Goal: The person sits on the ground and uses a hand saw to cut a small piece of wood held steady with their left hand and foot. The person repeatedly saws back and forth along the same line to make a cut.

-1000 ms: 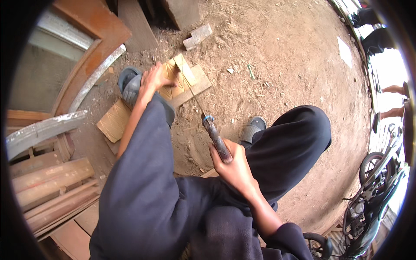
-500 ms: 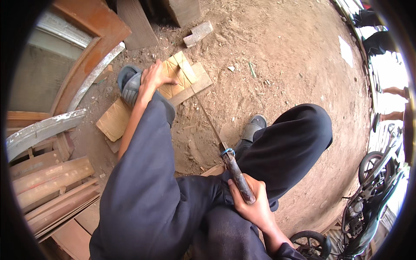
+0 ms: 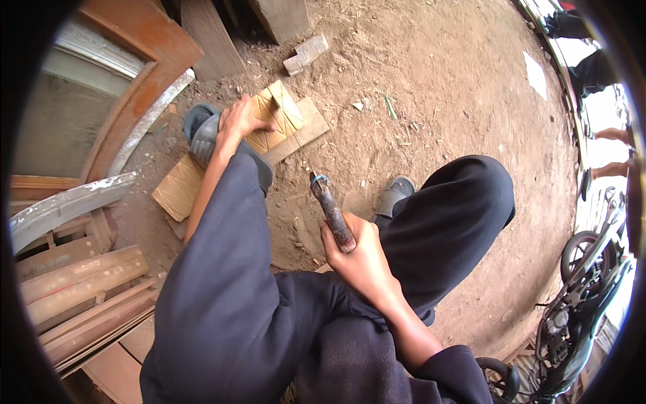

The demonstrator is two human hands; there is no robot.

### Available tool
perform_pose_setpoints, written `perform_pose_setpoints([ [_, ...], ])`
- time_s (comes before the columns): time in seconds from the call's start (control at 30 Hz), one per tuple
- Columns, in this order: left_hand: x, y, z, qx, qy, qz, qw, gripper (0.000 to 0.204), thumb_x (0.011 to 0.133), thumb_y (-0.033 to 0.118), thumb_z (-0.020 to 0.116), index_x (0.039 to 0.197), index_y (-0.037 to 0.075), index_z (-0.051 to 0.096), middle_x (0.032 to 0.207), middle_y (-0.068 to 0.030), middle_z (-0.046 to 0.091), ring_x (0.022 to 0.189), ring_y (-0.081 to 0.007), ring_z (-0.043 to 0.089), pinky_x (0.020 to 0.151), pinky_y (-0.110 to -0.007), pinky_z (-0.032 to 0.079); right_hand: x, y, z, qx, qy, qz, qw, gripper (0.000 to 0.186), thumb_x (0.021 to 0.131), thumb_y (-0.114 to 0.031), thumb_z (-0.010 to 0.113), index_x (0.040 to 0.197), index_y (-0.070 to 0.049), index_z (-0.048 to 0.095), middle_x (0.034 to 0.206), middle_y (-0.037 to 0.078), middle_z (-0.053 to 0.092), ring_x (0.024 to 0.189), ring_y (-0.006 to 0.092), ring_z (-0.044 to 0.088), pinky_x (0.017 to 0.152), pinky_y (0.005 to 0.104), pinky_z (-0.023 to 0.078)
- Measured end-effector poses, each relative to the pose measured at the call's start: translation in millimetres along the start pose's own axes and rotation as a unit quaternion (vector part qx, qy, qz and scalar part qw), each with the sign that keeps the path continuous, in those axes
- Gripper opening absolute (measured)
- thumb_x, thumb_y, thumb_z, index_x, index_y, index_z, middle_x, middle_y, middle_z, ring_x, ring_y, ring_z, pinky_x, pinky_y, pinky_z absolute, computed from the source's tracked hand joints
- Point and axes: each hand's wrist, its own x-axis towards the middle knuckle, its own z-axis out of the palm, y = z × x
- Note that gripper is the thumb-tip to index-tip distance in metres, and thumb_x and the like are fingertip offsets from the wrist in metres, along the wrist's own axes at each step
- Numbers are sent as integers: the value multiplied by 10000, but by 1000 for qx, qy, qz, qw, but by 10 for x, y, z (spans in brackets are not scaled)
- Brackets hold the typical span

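A yellowish wooden board (image 3: 268, 138) with scored lines lies across a plainer wood piece (image 3: 301, 138) on the dirt. My left hand (image 3: 237, 122) presses on its left end, thumb spread over the top and fingers bent toward the far edge. Beside that hand, my left foot in a grey sandal (image 3: 204, 138) stands against the board. My right hand (image 3: 358, 252) is closed around the dark, worn handle of a hand saw (image 3: 333, 214), bound with blue cord at its front. The handle points at the board; its thin blade cannot be made out now.
Another scored board (image 3: 178, 188) lies under my left forearm. Wooden frames (image 3: 145, 87) and stacked planks (image 3: 87, 276) crowd the left side. A broken block (image 3: 306, 54) lies farther out. Motorcycles (image 3: 572, 316) stand at right, and other people's legs (image 3: 609, 168) show at the right edge.
My right hand and the saw handle have moved forward and slightly left, toward the board. The blade, visible before, no longer shows. My left hand stays in place on the board.
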Motion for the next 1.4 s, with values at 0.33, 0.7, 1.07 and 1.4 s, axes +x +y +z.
perform_pose_setpoints([
  [0.33, 0, -43, 26, -12, -6, -7, 1000, 986, 467, 561, 905, 1139, -39, 502, 1116, -281, 652, 1107, -397, 621, 923, -470, 485, 2, 0, 12, -31, -18, -11, 999, 298, 911, -171, 645, 752, 46, 516, 584, 184, 444, 505, 165, 354, 502, 385, 383],
  [0.7, -15, -17, 8, -5, -2, -6, 1000, 1091, 444, 574, 913, 1180, -116, 497, 1141, -303, 643, 1079, -375, 649, 898, -429, 523, 8, -51, -27, 11, 2, -43, 999, 290, 902, -129, 653, 717, 37, 504, 559, 182, 433, 498, 198, 321, 482, 391, 363],
  [1.07, -11, -104, 56, 0, -1, -12, 1000, 1020, 467, 579, 900, 1159, -61, 510, 1141, -299, 640, 1102, -401, 625, 928, -470, 492, 64, -203, -73, 12, -18, -2, 1000, 364, 939, -193, 656, 714, 42, 493, 544, 134, 375, 567, 104, 307, 476, 378, 341],
  [1.4, -28, -57, -1, -3, 4, -8, 1000, 1041, 452, 545, 917, 1164, -91, 502, 1121, -295, 649, 1093, -383, 636, 923, -444, 500, -9, -98, 17, 16, -9, -15, 1000, 352, 933, -196, 648, 718, 41, 501, 559, 182, 409, 521, 193, 298, 497, 395, 366],
])
